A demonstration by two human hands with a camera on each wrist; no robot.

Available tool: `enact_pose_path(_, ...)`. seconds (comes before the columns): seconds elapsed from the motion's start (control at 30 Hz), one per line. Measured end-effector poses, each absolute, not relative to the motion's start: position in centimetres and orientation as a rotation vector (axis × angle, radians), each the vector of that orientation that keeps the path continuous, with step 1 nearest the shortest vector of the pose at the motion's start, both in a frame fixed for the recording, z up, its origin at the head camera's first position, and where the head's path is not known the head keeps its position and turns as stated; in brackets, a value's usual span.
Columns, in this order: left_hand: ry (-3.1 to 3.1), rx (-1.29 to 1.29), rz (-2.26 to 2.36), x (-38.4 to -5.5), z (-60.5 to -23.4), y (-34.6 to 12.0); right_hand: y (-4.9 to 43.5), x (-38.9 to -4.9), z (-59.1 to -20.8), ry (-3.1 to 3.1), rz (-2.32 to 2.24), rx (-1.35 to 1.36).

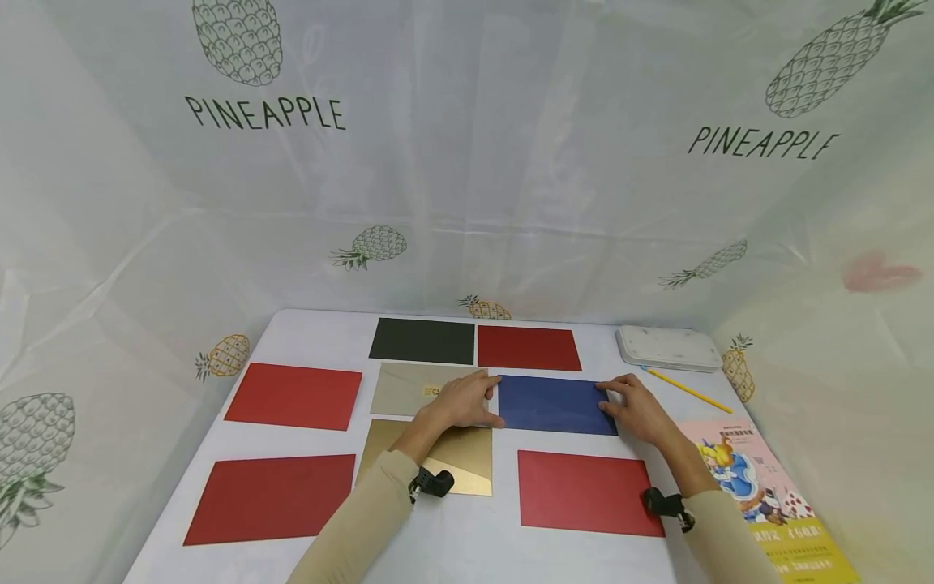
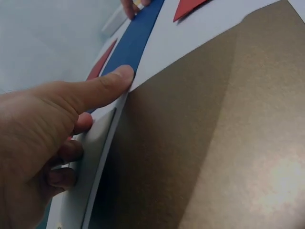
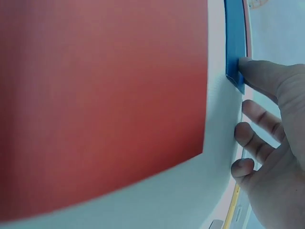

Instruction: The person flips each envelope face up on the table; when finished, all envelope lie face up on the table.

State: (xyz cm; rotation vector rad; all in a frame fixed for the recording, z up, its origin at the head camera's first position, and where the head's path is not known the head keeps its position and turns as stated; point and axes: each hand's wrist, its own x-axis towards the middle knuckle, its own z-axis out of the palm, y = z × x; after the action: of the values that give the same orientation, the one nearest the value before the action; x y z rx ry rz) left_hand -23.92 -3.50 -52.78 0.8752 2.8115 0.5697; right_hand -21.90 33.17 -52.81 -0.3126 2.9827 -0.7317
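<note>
A blue paper sheet lies on the table, between my hands. My left hand is at its left edge, index finger by the upper corner and thumb by the lower one; this hand partly covers a silver-grey sheet. In the left wrist view the thumb stretches to the blue sheet's edge, the other fingers bent loosely. My right hand touches the blue sheet's right end. The right wrist view shows its thumb on that end and the other fingers apart from it, holding nothing.
A gold sheet lies under my left forearm. Red sheets lie at left, front left, back and front right. A dark green sheet, white case, yellow pencil and illustrated book surround them.
</note>
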Motion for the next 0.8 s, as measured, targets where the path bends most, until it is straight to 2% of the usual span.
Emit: enact_pose_path(0.8, 2.818, 0.929, 0.651, -23.33, -53.52, -4.11, 33.21, -21.80, -52.62, 2.968, -0.800, -0.333)
